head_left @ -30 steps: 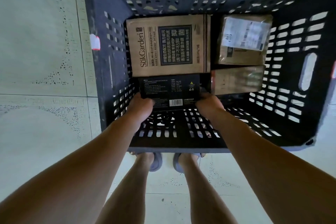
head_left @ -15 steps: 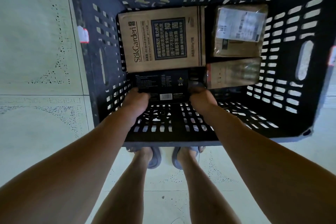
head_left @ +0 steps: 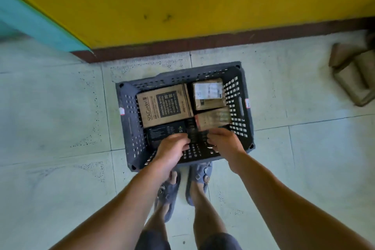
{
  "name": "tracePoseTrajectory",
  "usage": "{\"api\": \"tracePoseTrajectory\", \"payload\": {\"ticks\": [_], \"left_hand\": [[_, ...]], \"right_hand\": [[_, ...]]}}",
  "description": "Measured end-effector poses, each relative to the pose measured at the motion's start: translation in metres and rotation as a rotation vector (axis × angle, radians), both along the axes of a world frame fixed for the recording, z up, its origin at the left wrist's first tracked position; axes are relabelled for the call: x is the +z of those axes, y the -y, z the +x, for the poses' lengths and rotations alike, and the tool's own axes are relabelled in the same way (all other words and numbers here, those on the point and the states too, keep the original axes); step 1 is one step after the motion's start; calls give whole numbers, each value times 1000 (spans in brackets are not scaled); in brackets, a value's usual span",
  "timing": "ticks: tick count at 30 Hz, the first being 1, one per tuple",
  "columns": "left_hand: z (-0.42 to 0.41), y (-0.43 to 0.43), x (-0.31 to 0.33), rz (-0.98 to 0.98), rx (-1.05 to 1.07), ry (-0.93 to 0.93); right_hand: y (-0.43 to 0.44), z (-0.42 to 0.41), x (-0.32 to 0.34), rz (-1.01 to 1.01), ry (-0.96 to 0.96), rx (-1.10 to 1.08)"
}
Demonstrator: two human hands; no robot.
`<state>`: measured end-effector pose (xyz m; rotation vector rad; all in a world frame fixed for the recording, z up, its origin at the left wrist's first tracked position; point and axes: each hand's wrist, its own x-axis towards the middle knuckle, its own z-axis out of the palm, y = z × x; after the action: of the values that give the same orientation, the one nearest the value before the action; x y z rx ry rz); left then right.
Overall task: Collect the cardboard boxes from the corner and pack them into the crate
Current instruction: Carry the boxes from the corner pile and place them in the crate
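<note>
A dark slotted plastic crate [head_left: 124,111] stands on the tiled floor in front of my feet. Inside it lie a large brown printed cardboard box [head_left: 164,105], a brown box with a white label [head_left: 208,93], a small brown box [head_left: 213,118] and a flat black box [head_left: 165,131] at the front left. My left hand [head_left: 172,152] and my right hand [head_left: 224,142] hover above the crate's near half, fingers loosely curled, holding nothing. The left hand hides the black box's near edge.
Several more cardboard boxes [head_left: 353,75] lie on the floor at the far right by the wall. A yellow wall [head_left: 182,6] with a dark skirting [head_left: 203,43] runs just behind the crate. Pale floor tiles [head_left: 60,117] surround the crate.
Both hands let go of the black box, which now lies in the crate, and lifted out. My head rose well above the crate, bringing the wall and the corner boxes into view.
</note>
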<state>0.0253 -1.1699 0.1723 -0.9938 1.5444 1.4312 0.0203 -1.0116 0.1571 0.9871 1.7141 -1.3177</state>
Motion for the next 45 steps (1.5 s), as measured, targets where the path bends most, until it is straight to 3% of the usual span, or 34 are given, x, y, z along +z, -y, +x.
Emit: {"api": "tracePoseTrajectory", "payload": {"ticks": [7,15,20,31,45], "left_hand": [[-10,-58,121,1,-191,-147],[-1,-176,208,97,-356,-229],[12,-291,224,90,-432,-250],[37,-550,243,183,-575,-239],[-91,-803,226,147,-653,-253]], "right_hand": [[-55,39,139,79,-128,-265],[-155,98,217,84,-145,-501],[-261,120,247,56,-212,-648],[-506,165,281,123,-187,-726],[-767,31,272,130,-158,-693]]}}
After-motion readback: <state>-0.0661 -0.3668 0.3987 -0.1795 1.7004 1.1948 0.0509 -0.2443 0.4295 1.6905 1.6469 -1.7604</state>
